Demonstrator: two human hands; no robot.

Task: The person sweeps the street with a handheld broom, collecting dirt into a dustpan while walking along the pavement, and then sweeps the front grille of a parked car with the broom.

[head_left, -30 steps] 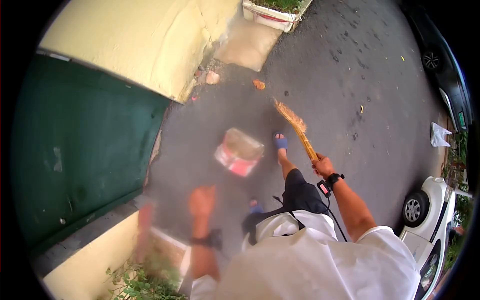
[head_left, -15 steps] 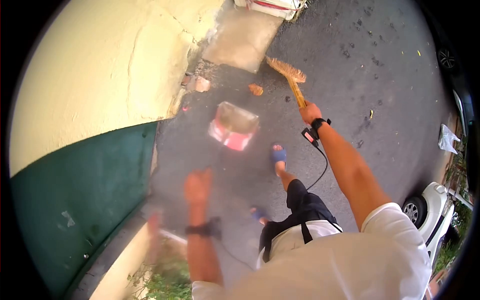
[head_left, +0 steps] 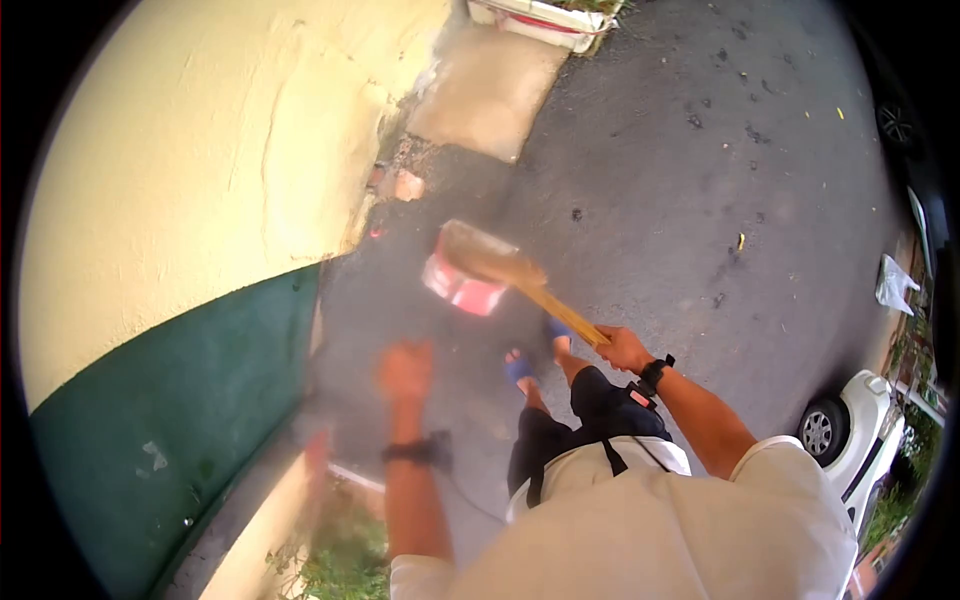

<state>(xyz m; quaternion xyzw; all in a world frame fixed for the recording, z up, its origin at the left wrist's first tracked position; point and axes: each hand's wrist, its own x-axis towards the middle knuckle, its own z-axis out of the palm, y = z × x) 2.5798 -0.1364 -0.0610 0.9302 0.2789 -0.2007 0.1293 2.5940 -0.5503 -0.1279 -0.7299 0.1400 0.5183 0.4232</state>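
Right hand [head_left: 622,349] clamped on broom [head_left: 520,277] handle, bristles blurred over the red-and-white dustpan [head_left: 462,283]. Dustpan sits on asphalt just ahead of the blue sandals [head_left: 519,368]. Left hand [head_left: 405,371] blurred, its grip unreadable, near side of dustpan.

This is looking like an outdoor lane beside a house: dark asphalt [head_left: 700,180] is stretching ahead, and a cream plastered wall [head_left: 200,150] with a green gate [head_left: 160,400] is running along its left side. 1 white car [head_left: 850,430] is sitting parked at the right edge, and a planter box [head_left: 540,18] is standing by the wall.
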